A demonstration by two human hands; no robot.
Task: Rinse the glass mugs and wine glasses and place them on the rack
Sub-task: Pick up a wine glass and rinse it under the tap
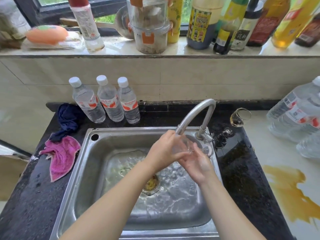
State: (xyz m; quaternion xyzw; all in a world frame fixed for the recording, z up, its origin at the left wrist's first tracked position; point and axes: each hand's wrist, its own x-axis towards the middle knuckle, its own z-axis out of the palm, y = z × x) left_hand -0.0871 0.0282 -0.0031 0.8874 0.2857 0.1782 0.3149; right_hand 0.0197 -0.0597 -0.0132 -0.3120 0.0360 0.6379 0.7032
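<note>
I am mid-rinse: my left hand [163, 149] and right hand [195, 160] both curl round a clear glass vessel [186, 146] under the curved steel tap [195, 115] over the sink, so next I judge it needs draining and racking.

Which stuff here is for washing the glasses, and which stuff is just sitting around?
For the job:
- clear glass held under the tap by the left hand and right hand
- tap
- sink
- wine glass lying tipped on the counter

Just lying about:
- three water bottles
- pink cloth
- dark blue cloth
- sauce and oil bottles on the sill
</note>
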